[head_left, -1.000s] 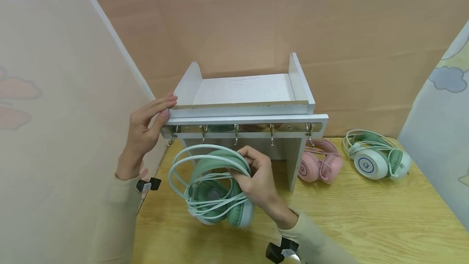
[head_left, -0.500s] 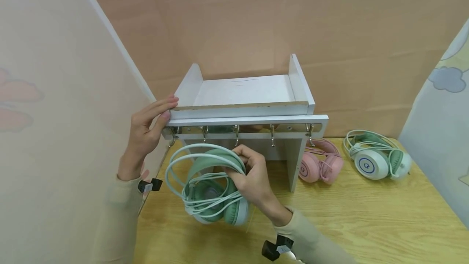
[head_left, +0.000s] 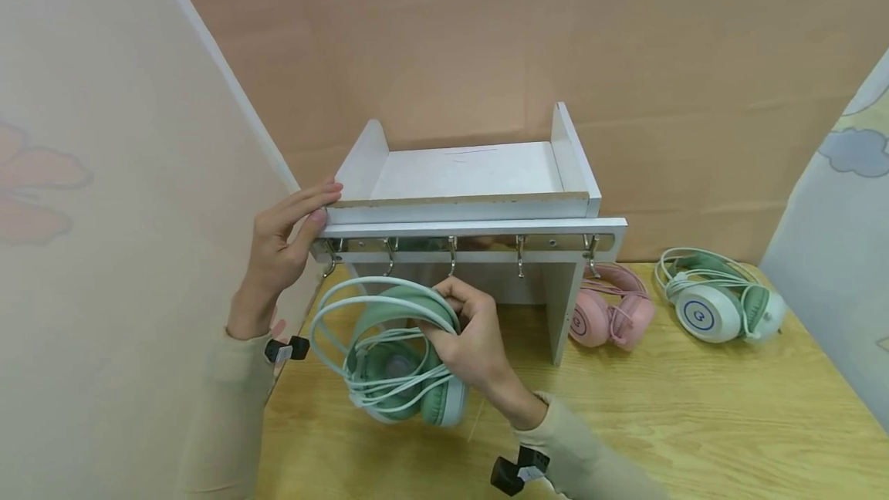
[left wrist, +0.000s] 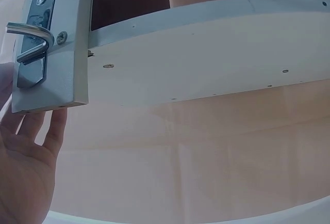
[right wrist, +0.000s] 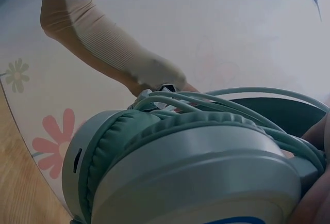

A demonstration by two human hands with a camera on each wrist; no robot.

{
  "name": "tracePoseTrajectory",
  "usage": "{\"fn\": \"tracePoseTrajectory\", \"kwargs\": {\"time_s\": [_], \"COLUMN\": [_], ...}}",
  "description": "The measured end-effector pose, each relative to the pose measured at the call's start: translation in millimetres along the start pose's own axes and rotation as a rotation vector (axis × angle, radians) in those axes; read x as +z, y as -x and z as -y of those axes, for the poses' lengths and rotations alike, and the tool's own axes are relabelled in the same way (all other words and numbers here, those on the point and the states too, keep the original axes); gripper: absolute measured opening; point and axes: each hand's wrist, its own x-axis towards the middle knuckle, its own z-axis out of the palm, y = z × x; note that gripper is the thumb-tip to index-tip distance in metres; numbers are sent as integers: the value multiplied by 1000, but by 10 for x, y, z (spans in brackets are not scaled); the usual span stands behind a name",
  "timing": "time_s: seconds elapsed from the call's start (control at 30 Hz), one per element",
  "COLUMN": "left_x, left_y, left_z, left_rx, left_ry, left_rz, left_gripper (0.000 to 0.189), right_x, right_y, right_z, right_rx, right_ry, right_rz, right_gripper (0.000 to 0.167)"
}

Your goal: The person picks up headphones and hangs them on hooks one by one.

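In the head view, my right hand pinches the headband of pale green headphones, with loops of their cable around it. They hang in front of and below a white shelf, under its left-hand metal hooks. The right wrist view shows their ear cups close up. My left hand grips the shelf's left front corner, thumb at the hook board and fingers over the top. In the left wrist view, the fingers reach behind the board end, beside a hook.
Pink headphones lie on the wooden table just right of the shelf. Farther right is another green and white pair with coiled cable. A wall panel stands close on the left, and brown paper covers the back.
My right hand has shifted a little to the left with the green headphones, which stay below the hooks. The left hand keeps its place on the shelf corner.
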Motion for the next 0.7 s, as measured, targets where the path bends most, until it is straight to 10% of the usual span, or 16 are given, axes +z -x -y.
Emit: {"fn": "tracePoseTrajectory", "kwargs": {"time_s": [0.7], "left_x": [-28], "left_y": [-4], "left_z": [-23], "left_rx": [0], "left_ry": [-3], "left_rz": [27], "left_gripper": [33], "right_x": [235], "right_y": [-40], "right_z": [-62], "right_rx": [13], "right_ry": [-35], "right_rz": [-7], "right_gripper": [12]}}
